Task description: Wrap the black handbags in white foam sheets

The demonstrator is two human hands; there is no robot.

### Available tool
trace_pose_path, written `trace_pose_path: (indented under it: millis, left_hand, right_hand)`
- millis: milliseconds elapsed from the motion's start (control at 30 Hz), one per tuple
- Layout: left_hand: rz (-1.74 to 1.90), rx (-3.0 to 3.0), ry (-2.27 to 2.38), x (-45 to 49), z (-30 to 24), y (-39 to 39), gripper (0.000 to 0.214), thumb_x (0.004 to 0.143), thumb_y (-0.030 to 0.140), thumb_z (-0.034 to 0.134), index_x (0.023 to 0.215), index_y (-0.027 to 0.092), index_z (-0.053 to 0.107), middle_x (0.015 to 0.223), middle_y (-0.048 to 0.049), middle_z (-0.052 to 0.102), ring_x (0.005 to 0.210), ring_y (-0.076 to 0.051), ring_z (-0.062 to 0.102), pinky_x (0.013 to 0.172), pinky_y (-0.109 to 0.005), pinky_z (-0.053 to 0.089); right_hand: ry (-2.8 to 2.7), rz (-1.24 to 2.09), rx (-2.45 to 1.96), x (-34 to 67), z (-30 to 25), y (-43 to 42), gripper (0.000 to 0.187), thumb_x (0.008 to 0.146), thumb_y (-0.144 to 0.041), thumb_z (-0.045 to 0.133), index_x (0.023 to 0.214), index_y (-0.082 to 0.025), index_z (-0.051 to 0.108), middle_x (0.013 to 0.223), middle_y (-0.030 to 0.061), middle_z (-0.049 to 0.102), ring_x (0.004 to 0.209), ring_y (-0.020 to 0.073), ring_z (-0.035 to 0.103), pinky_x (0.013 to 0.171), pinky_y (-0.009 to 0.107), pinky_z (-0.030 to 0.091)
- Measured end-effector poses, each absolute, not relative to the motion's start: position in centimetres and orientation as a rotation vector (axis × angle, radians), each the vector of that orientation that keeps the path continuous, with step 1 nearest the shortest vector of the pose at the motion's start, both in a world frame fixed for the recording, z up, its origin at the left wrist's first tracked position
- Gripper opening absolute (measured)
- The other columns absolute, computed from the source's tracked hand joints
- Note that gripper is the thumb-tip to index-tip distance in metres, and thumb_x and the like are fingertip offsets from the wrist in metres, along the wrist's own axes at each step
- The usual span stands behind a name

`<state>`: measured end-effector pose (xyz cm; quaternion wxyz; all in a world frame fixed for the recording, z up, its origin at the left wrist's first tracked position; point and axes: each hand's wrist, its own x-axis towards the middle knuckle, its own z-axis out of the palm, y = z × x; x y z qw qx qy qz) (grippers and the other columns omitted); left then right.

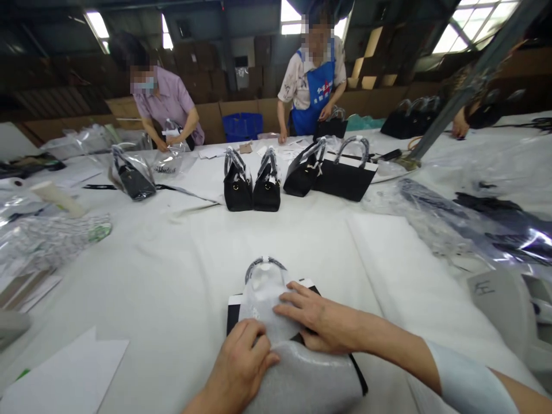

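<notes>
Black bag (pixel 233 315) lay flat on the surface (pixel 172 276), close in front. Left hand (pixel 241 359) pinched foam sheet (pixel 265 293) over it; right hand (pixel 317 322) spread, pressing down. Sheet likely needed even tension, no creases.

Both hands (pixel 276 339) press foam wrap (pixel 276 322) onto black handbag (pixel 233 317) on table (pixel 172 276).

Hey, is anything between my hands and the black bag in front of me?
Yes. A white foam sheet lies over the black bag. The left hand and right hand both rest on that sheet, not on the bag itself.
</notes>
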<state>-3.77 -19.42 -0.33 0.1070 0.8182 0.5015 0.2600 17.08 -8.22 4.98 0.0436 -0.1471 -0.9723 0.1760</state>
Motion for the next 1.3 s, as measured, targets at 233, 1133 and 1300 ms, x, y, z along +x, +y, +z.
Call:
trace_pose_path:
  millis: [233, 1133, 1300]
  left_hand:
    - [0.874, 2.397, 1.497, -3.5, -0.1, -19.1, 0.008, 0.088, 0.019, 0.053, 0.08, 0.018, 0.051, 0.095, -0.0059, 0.058, 0.086, -0.019, 0.055, 0.075, -0.035, 0.054]
    - [0.831, 2.519, 1.367, -2.4, -0.7, -20.1, 0.007, 0.088, 0.014, 0.048, 0.087, 0.018, 0.053, 0.109, -0.0088, 0.067, 0.107, -0.02, 0.06, 0.096, -0.042, 0.051]
    - [1.157, 2.959, 1.083, -3.0, 2.8, -20.2, 0.013, 0.09, 0.026, 0.054, 0.079, 0.02, 0.059, 0.094, -0.0014, 0.07, 0.087, -0.014, 0.06, 0.084, -0.029, 0.051]
  right_hand:
    - [-2.914, 0.167, -0.528, 16.4, 3.4, -7.8, 0.043, 0.09, -0.009, 0.043, 0.131, -0.021, 0.048, 0.098, 0.0098, 0.056, 0.099, 0.0247, 0.047, 0.089, 0.044, 0.04]
    - [-2.714, 0.54, -0.726, 17.2, 2.3, -13.9, 0.055, 0.078, 0.003, 0.034, 0.13, -0.009, 0.048, 0.128, 0.0158, 0.059, 0.126, 0.0215, 0.049, 0.108, 0.046, 0.038]
    - [-2.749, 0.587, -0.807, 17.3, 2.3, -14.9, 0.051, 0.085, -0.012, 0.043, 0.137, -0.012, 0.044, 0.143, 0.0156, 0.047, 0.136, 0.0257, 0.036, 0.114, 0.052, 0.028]
